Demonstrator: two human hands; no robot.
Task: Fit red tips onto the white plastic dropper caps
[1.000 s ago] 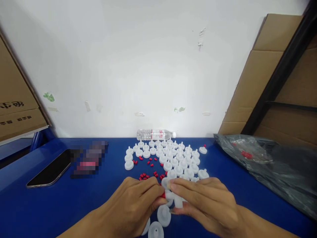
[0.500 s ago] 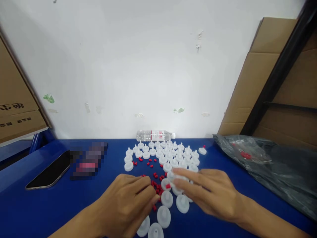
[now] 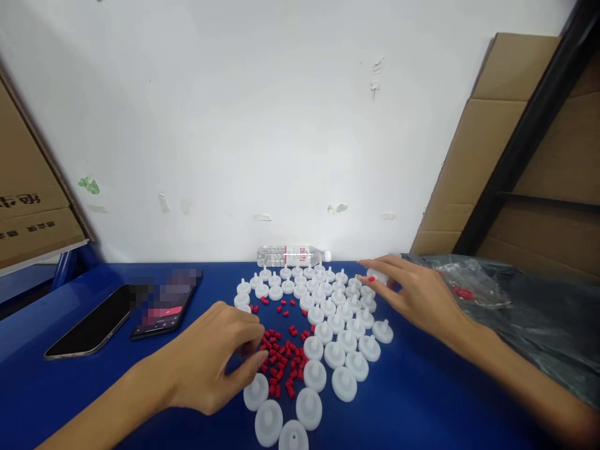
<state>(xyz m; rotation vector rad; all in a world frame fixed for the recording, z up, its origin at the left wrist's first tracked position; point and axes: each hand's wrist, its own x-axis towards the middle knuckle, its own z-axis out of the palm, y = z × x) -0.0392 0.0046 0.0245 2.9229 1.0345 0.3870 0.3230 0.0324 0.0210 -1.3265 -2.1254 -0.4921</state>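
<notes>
The right hand [image 3: 412, 290] pinches one white cap [image 3: 377, 275], red-tipped, just right of the bottle [image 3: 293, 255]. The left hand [image 3: 220, 356], fingers curled, touches the red pieces [image 3: 281, 357] in front of the bottle; whether it grips one, I cannot tell. The other caps [image 3: 335, 323] have no red piece yet.

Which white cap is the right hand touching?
The white cap at the far right end of the back rows, under the fingertips of the right hand, with a red bit showing at it.
</notes>
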